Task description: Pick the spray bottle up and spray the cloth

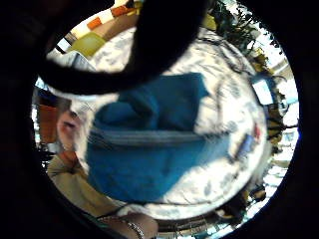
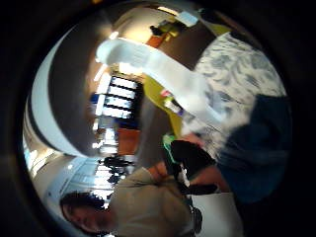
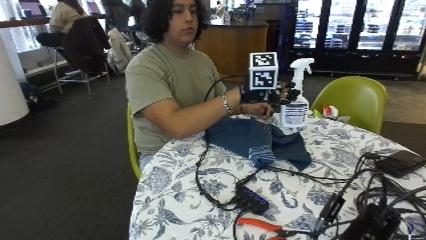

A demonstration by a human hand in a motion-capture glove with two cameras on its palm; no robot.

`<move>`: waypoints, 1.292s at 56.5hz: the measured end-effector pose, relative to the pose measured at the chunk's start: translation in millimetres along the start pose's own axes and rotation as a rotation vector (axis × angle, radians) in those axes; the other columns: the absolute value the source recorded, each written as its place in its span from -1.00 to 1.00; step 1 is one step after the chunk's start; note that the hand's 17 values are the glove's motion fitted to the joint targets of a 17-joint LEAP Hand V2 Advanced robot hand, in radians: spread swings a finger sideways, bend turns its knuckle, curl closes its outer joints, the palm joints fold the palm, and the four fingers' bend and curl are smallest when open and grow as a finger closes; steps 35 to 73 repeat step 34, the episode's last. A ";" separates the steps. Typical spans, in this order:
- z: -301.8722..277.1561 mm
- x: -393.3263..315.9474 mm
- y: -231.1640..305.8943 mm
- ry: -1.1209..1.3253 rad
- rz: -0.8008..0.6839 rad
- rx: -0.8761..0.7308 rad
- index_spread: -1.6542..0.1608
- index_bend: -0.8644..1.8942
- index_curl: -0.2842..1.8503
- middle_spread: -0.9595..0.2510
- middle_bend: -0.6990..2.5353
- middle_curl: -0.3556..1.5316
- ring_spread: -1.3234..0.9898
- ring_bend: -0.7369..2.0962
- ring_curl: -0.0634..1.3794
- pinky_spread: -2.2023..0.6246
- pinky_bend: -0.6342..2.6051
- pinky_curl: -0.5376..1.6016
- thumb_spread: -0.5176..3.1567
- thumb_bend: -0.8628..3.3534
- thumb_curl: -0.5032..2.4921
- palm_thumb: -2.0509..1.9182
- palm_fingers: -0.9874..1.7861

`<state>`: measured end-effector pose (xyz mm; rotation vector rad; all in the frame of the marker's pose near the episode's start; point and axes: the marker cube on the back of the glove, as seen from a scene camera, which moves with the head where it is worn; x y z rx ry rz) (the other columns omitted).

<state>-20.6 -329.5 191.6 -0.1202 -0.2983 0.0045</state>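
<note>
Hands (image 3: 266, 102) around one spray bottle (image 3: 295, 100)

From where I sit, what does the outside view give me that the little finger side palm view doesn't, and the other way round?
Only the outside view shows the white spray bottle held upright above the table in the gloved right hand, plus the green chair behind it and the orange pliers near the table's front edge. Only the little finger side palm view looks straight down on the cloth, filling most of the picture, so the palm faces it. Both show the blue cloth lying bunched on the floral tablecloth, and cables on the table.
</note>
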 end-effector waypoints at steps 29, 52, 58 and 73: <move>-58.1 -11.5 71.8 0.358 0.141 0.030 0.33 -0.25 -0.44 0.62 -0.45 -0.27 0.15 -0.30 -0.49 0.71 -0.47 -0.19 -0.17 -0.60 -0.40 0.29 -0.15; -60.5 -12.3 75.6 0.329 0.143 0.031 0.33 -0.25 -0.44 0.62 -0.45 -0.28 0.15 -0.31 -0.49 0.71 -0.47 -0.19 -0.17 -0.60 -0.41 0.29 -0.15; -60.5 -12.3 75.6 0.329 0.143 0.031 0.33 -0.25 -0.44 0.62 -0.45 -0.28 0.15 -0.31 -0.49 0.71 -0.47 -0.19 -0.17 -0.60 -0.41 0.29 -0.15; -60.5 -12.3 75.6 0.329 0.143 0.031 0.33 -0.25 -0.44 0.62 -0.45 -0.28 0.15 -0.31 -0.49 0.71 -0.47 -0.19 -0.17 -0.60 -0.41 0.29 -0.15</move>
